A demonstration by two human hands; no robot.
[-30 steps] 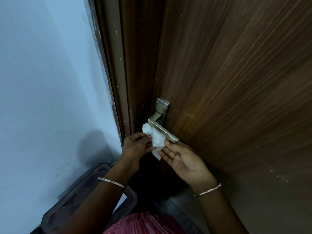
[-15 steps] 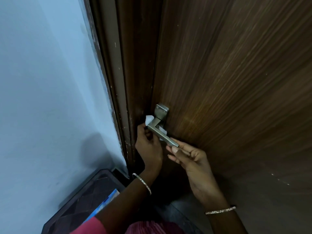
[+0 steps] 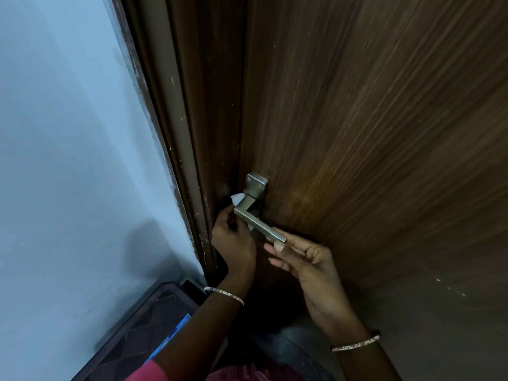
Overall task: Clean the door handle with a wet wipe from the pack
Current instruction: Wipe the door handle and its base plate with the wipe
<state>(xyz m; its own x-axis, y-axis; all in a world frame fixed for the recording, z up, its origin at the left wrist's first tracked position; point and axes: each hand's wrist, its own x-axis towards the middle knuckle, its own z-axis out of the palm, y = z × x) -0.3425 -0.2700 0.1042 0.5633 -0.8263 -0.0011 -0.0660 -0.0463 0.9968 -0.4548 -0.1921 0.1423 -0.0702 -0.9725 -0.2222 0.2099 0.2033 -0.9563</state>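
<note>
Left hand (image 3: 233,243) pinches the white wet wipe (image 3: 237,198) against the metal door handle (image 3: 259,225) on the brown wooden door (image 3: 371,133), beside the blue wall (image 3: 68,160). Right hand (image 3: 310,259), fingers nearly straight, touches the handle's tip.

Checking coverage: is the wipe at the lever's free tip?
No, the wipe sits at the door handle's bend, while the right hand touches the tip.

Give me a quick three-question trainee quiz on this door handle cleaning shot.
1. True or false: the right hand holds the wet wipe.
2. Which part of the door handle does the right hand touch? A the mounting plate, B the lever's free end, C nothing.
3. Fill in: the wipe's colour is ___.
Key: 1 false, the left hand holds it; 2 B; 3 white.
</note>
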